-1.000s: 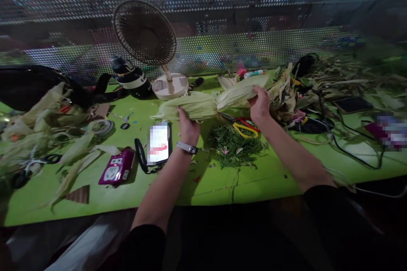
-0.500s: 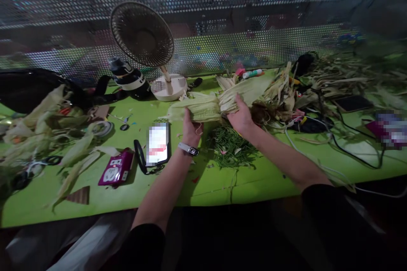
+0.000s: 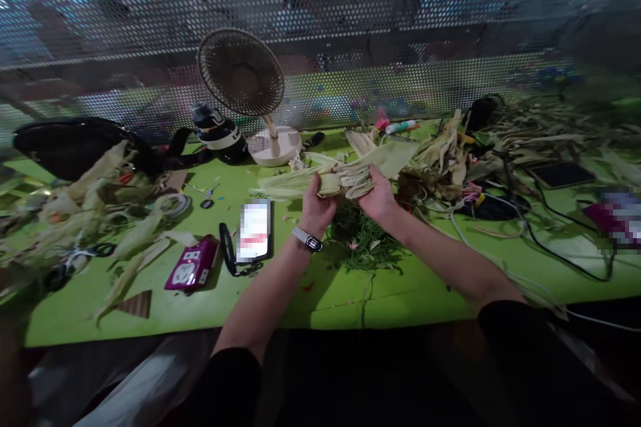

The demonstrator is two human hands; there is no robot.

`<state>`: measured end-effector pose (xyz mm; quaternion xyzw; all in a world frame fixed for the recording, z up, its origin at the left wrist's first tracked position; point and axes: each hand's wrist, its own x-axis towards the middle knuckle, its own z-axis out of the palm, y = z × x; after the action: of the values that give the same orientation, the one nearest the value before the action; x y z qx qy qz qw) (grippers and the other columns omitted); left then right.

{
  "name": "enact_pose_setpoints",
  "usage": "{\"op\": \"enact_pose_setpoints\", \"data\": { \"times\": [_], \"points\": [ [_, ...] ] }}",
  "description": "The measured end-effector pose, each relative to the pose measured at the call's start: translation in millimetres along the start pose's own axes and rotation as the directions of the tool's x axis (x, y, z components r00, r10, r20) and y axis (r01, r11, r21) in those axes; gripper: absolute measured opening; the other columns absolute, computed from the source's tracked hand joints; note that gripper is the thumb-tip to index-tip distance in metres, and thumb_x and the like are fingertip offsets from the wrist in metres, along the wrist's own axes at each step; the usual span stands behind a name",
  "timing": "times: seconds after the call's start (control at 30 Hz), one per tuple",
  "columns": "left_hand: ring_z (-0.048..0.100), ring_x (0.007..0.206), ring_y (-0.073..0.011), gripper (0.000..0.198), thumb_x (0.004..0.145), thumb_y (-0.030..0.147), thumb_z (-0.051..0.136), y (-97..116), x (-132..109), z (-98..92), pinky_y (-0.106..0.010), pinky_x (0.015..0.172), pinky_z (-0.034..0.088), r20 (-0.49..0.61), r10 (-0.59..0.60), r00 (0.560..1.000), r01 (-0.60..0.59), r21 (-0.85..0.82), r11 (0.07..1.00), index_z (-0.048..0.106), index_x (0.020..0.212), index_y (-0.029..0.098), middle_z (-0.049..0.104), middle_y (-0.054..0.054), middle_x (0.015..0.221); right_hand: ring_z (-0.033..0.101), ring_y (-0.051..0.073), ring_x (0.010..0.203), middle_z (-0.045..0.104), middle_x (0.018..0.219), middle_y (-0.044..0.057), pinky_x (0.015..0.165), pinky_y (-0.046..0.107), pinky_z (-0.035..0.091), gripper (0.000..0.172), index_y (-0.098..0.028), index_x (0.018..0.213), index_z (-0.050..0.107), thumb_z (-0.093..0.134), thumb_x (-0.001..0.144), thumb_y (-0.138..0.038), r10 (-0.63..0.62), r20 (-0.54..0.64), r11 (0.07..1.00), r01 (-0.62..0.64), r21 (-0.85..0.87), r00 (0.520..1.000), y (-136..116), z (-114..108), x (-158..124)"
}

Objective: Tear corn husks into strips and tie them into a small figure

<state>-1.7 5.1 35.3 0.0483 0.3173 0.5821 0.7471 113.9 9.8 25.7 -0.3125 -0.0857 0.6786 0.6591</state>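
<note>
A bundle of pale corn husks (image 3: 345, 173) is held above the green table (image 3: 320, 293) near its middle. My left hand (image 3: 318, 205), with a watch on its wrist, is closed on the bundle's middle from the left. My right hand (image 3: 379, 197) grips the same spot from the right, so the two hands nearly touch. The husk ends fan out to the left and to the upper right. Under the hands lies a heap of thin green strands (image 3: 365, 243).
A small fan (image 3: 243, 77) stands behind, with a dark bottle (image 3: 218, 133) beside it. A phone (image 3: 254, 230), a magenta device (image 3: 193, 267), scissors and husk piles (image 3: 90, 200) lie left. More husks, cables and a dark tablet (image 3: 561, 175) lie right. A perforated metal screen closes the back.
My hands have slid together along the husk bundle, from its two halves to its middle. The bundle now looks squeezed and shorter. The view has shifted a little.
</note>
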Motion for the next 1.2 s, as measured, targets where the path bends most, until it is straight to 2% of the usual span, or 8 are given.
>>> {"op": "enact_pose_setpoints", "data": {
  "times": [0.2,0.4,0.53,0.63,0.7,0.8,1.07,1.2],
  "points": [
    [0.071,0.075,-0.0106,0.047,0.108,0.038,0.032,3,0,6.8,-0.022,0.074,0.06,0.108,-0.005,0.994,0.01,-0.043,0.999,0.066,0.082,0.018,0.072,-0.003,0.073,0.057,0.014,0.054,0.055,0.051,-0.005,0.06,0.028,0.053,0.027,-0.023,0.079,0.056,0.041,0.101,-0.028,0.009,0.032,1.0,-0.009,0.015,0.999,-19,7,-1],
    [0.048,0.043,-0.0064,0.051,0.106,0.034,0.038,5,-9,29.6,-0.019,0.062,0.056,0.124,-0.135,0.983,0.115,0.159,0.981,0.054,0.061,0.018,0.042,0.005,0.042,0.027,0.01,0.039,0.025,0.042,-0.01,0.046,0.019,0.036,0.031,-0.022,0.068,0.046,0.037,0.097,-0.015,0.055,0.115,0.991,-0.04,-0.124,0.992,-46,18,-11],
    [0.038,0.036,-0.0053,0.051,0.106,0.031,0.036,22,-12,28.5,-0.021,0.07,0.058,0.227,-0.133,0.965,0.062,0.296,0.953,0.049,0.059,0.018,0.026,0.008,0.036,0.018,0.01,0.038,0.023,0.043,-0.01,0.04,0.021,0.023,0.03,-0.024,0.068,0.045,0.036,0.095,-0.015,-0.157,-0.021,0.977,0.152,-0.151,0.987,-108,11,-8],
    [0.042,0.035,-0.0066,0.041,0.104,0.032,0.044,31,3,18.8,-0.028,0.069,0.061,0.134,-0.12,0.984,0.043,0.474,0.879,0.059,0.069,0.016,0.036,0.009,0.037,0.014,0.01,0.037,0.019,0.04,-0.01,0.039,0.021,0.025,0.035,-0.025,0.065,0.038,0.03,0.098,-0.019,-0.4,-0.127,0.916,0.391,-0.087,0.908,-160,-2,-5],
    [0.053,0.039,-0.0106,0.025,0.098,0.029,0.056,28,22,17.4,-0.031,0.062,0.061,0.033,-0.183,0.983,0.119,0.644,0.756,0.063,0.078,0.016,0.056,0.003,0.047,0.025,0.01,0.039,0.028,0.041,-0.008,0.042,0.021,0.035,0.036,-0.025,0.066,0.042,0.03,0.099,-0.02,-0.431,-0.098,0.896,0.414,-0.158,0.897,-175,-5,-3],
    [0.068,0.054,-0.0175,0.018,0.09,0.032,0.069,17,54,25.8,-0.032,0.065,0.062,0.02,-0.239,0.971,0.151,0.723,0.675,0.069,0.085,0.015,0.069,-0.004,0.061,0.048,0.01,0.045,0.052,0.051,-0.006,0.053,0.026,0.051,0.023,-0.023,0.075,0.054,0.049,0.096,-0.027,-0.402,-0.062,0.871,0.36,-0.334,0.914,-161,-4,6],
    [0.076,0.075,-0.0214,0.031,0.062,0.019,0.091,3,100,43.5,-0.031,0.075,0.062,0.139,-0.03,0.99,-0.076,0.693,0.717,0.076,0.089,0.011,0.077,-0.007,0.072,0.072,0.021,0.066,0.067,0.062,-0.001,0.073,0.041,0.066,0.011,-0.019,0.085,0.066,0.07,0.078,-0.027,-0.386,0.051,0.814,0.366,-0.451,0.921,-122,-17,41],
    [0.068,0.059,-0.017,0.018,0.063,0.013,0.084,10,114,47.9,-0.029,0.064,0.059,0.054,0.248,0.967,-0.214,0.701,0.68,0.071,0.076,0.015,0.066,0.0,0.056,0.075,0.024,0.077,0.071,0.068,0.0,0.077,0.042,0.065,0.019,-0.019,0.09,0.069,0.075,0.075,-0.028,-0.456,0.047,0.739,0.407,-0.536,0.889,-128,-33,55]
  ]
}}
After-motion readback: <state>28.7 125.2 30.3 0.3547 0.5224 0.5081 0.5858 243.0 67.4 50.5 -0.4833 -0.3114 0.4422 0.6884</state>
